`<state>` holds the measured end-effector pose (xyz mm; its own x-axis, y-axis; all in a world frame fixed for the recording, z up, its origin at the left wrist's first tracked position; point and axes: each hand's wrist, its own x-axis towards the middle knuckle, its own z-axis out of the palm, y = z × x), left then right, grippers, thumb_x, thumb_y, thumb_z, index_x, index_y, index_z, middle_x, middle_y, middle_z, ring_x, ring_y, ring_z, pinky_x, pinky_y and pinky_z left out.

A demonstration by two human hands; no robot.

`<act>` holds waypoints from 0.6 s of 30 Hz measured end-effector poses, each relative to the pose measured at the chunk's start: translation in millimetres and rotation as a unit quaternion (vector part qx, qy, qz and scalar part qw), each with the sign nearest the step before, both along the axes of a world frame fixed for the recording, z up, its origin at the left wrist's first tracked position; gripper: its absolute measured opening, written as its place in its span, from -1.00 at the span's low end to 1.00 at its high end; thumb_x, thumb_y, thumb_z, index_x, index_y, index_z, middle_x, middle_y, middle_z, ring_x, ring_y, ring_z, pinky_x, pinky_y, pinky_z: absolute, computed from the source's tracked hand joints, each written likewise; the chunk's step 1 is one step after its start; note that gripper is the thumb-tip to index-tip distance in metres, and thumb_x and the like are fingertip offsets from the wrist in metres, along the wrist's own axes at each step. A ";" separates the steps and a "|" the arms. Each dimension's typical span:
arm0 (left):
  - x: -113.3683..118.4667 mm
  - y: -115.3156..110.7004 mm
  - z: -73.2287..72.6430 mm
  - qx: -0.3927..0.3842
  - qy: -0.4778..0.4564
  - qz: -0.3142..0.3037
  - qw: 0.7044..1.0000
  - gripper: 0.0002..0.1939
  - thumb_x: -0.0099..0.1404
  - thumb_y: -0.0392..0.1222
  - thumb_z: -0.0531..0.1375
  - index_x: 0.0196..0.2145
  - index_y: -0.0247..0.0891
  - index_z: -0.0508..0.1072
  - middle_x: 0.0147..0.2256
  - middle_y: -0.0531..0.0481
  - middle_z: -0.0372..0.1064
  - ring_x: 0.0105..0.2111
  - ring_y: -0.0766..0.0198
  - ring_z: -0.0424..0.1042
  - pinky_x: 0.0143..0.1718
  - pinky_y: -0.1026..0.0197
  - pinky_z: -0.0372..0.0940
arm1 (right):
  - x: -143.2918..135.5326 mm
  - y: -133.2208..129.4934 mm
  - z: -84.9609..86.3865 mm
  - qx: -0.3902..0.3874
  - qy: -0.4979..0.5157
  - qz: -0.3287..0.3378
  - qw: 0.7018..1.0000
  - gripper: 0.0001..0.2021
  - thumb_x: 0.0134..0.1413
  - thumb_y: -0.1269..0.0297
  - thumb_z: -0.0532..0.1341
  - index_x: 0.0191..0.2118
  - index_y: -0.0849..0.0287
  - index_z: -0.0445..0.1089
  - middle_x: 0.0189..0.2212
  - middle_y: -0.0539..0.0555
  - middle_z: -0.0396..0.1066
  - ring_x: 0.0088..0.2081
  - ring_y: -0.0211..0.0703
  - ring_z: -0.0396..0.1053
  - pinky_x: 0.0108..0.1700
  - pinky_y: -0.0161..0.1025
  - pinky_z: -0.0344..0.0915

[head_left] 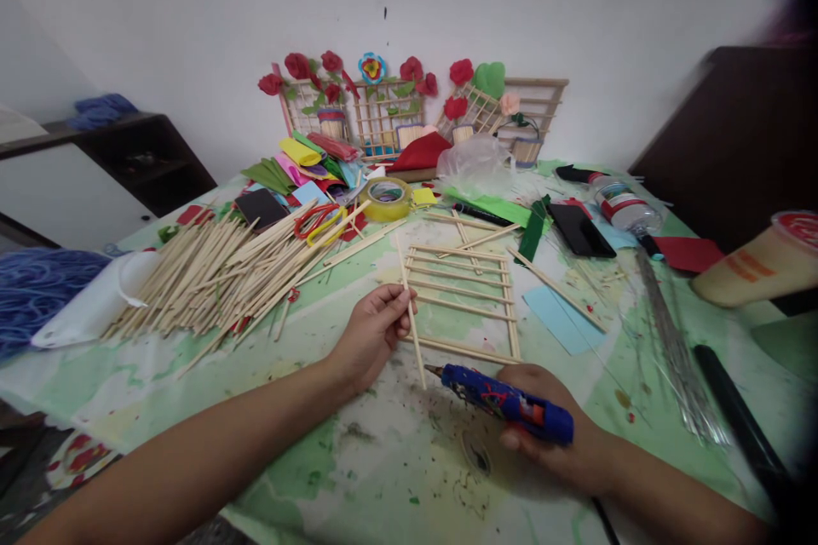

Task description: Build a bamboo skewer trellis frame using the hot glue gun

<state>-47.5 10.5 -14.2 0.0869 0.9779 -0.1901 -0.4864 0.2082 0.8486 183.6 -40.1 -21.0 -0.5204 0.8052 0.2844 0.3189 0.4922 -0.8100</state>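
Between the thumb and fingers of my left hand [382, 325] is a thin wooden stick [414, 332], tilted with its lower end toward me. My right hand [543, 421] is wrapped round a blue hot glue gun [504, 398]. The gun's nozzle points left, close to the stick's lower end; whether they touch I cannot tell. Just beyond my hands a ladder-like frame of wooden sticks [460, 281] lies flat on the table, with several crossbars between two side sticks. My left hand covers part of its left side.
A large heap of wooden sticks [210, 272] lies at left, with scissors [319, 224] and a tape roll [386, 197] beyond. At right are a phone [581, 230], plastic bottle [623, 203], metal wires [677, 349] and a drink cup [760, 264]. Stick lattices with paper flowers [389, 106] lean against the wall.
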 end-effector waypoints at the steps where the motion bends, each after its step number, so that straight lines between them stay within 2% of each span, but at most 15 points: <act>1: 0.1 0.0 -0.3 0.000 0.002 -0.001 1.000 -0.73 0.06 -0.14 0.36 -0.35 -0.36 0.44 -0.49 0.09 0.28 -0.60 0.56 0.18 -0.61 0.48 0.11 | -0.1 0.2 -0.4 0.010 -0.015 0.013 1.000 -0.59 0.05 -0.12 0.12 -0.51 0.15 0.30 -0.59 0.00 0.25 -0.54 -0.22 0.21 -0.44 -0.25 0.19; 3: 0.3 0.0 -0.8 0.001 0.004 -0.004 1.000 -0.73 0.06 -0.14 0.36 -0.35 -0.36 0.44 -0.50 0.09 0.27 -0.60 0.55 0.18 -0.60 0.48 0.11 | 0.4 0.3 -1.4 0.038 -0.052 0.041 0.997 -0.57 0.13 -0.12 0.02 -0.47 0.16 0.28 -0.57 0.02 0.25 -0.51 -0.20 0.22 -0.43 -0.24 0.19; 6: 0.3 0.1 -1.3 0.003 0.004 -0.006 1.000 -0.73 0.05 -0.14 0.36 -0.35 -0.36 0.44 -0.50 0.09 0.27 -0.60 0.55 0.18 -0.60 0.48 0.12 | 1.5 -0.1 -2.6 0.051 -0.056 0.029 0.997 -0.57 0.14 -0.12 0.01 -0.45 0.16 0.27 -0.55 0.03 0.27 -0.48 -0.20 0.24 -0.37 -0.24 0.22; 12: -0.9 0.9 -0.9 0.000 0.000 0.001 1.000 -0.73 0.06 -0.15 0.35 -0.34 -0.36 0.43 -0.50 0.10 0.26 -0.59 0.55 0.19 -0.61 0.48 0.10 | 0.2 0.3 -0.1 0.034 -0.058 0.061 0.996 -0.53 0.15 -0.16 -0.03 -0.46 0.17 0.26 -0.57 0.02 0.23 -0.50 -0.22 0.21 -0.43 -0.26 0.16; 18: -2.4 1.9 -1.5 0.007 -0.011 0.006 1.000 -0.76 0.08 -0.18 0.34 -0.35 -0.36 0.42 -0.51 0.11 0.24 -0.59 0.55 0.17 -0.60 0.49 0.10 | 1.8 -0.1 -3.3 0.022 -0.053 0.070 0.996 -0.54 0.16 -0.14 -0.02 -0.43 0.18 0.28 -0.55 0.02 0.24 -0.47 -0.20 0.22 -0.37 -0.23 0.17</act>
<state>-49.9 12.4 -15.7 0.0798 0.9815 -0.1743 -0.5068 0.1905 0.8407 185.4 -40.2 -24.3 -0.6560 0.7104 0.2552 0.3270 0.5721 -0.7521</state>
